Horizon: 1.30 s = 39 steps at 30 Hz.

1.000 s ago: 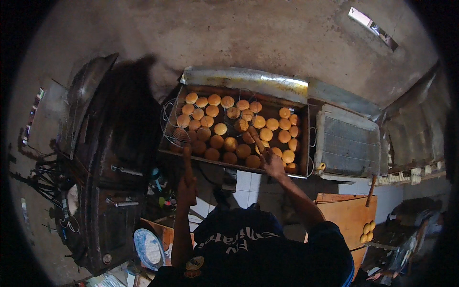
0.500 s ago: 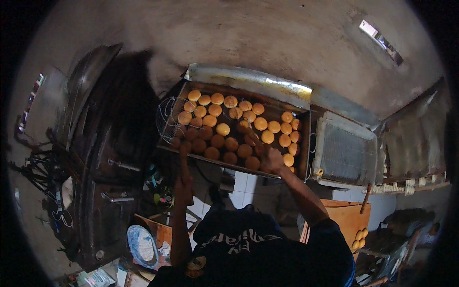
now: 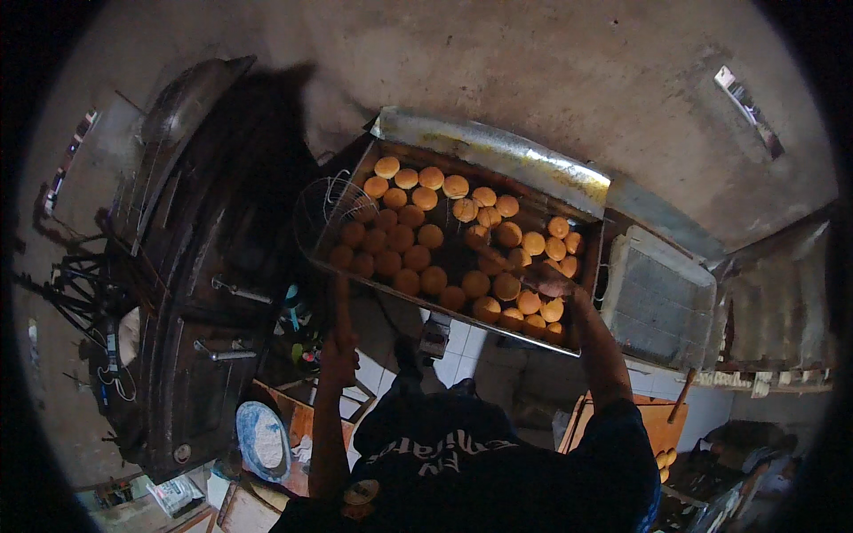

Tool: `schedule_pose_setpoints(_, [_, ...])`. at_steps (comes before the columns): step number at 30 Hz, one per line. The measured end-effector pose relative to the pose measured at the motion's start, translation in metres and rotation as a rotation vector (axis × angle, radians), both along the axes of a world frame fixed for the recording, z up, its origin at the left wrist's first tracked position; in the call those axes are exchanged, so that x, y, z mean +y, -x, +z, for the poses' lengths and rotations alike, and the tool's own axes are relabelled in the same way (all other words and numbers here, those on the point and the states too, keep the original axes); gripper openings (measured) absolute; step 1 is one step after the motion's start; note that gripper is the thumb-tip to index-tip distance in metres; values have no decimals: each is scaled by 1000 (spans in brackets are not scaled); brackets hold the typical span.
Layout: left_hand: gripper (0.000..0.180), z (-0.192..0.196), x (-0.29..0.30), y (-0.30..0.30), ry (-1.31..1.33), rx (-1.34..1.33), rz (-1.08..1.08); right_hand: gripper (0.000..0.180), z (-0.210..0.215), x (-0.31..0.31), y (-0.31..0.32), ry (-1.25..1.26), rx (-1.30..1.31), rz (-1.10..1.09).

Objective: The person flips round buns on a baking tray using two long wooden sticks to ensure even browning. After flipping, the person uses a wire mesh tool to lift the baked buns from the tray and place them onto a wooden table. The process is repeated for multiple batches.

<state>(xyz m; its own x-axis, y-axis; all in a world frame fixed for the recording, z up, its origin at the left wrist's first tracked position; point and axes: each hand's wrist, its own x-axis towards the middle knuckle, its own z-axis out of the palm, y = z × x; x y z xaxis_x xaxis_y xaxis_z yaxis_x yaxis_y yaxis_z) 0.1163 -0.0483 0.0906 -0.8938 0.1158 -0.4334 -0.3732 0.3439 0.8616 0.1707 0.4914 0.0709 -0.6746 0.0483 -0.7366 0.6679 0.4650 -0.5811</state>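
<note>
Many round golden-brown doughnuts (image 3: pixel 431 235) float in dark oil in a wide rectangular fryer (image 3: pixel 371 289). My left hand (image 3: pixel 338 358) is closed around the wooden handle of a wire skimmer (image 3: pixel 343 306). The skimmer's round wire basket overlaps the fryer's left corner. Over the right part of the oil, my right hand (image 3: pixel 549 281) grips a wooden stick (image 3: pixel 499 259), which slants left among the doughnuts. Its far tip is hard to make out in the dim light.
A wire-meshed draining tray (image 3: pixel 659 298) adjoins the fryer on the right. Behind it runs a metal splash sheet (image 3: pixel 498 151). A dark cabinet with handles (image 3: pixel 227 346) stands left. Below are a blue basin (image 3: pixel 263 444) of pale powder and a wooden board (image 3: pixel 649 417) with several doughnuts nearby.
My view has shifted, so the fryer sits turned in it. The right hand and stick have moved among the right-hand doughnuts, which lie differently now. My left hand keeps its hold on the skimmer.
</note>
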Motion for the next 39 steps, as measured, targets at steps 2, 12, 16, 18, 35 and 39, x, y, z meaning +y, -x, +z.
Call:
schedule_pose_setpoints(2, [26, 4, -2, 6, -15, -9, -9, 54, -3, 14, 7, 126, 43, 21])
schedule_pose_setpoints(12, [27, 19, -8, 20, 11, -38, 19, 47, -43, 7, 35, 358, 209, 43])
schedule_pose_setpoints(16, [29, 24, -1, 30, 8, -67, 27, 63, -99, 49, 20, 582, 36, -115])
schedule_pose_setpoints(18, [30, 17, -9, 27, 24, -68, 34, 63, -88, 29, 34, 292, 33, -80])
schedule_pose_setpoints(35, [42, 20, -1, 52, -8, -100, 4, 54, -108, -69, 113, -504, 451, 556])
schedule_pose_setpoints(39, [39, 21, 3, 58, 0, -94, -34, 49, -112, -54, 104, -450, 430, 404])
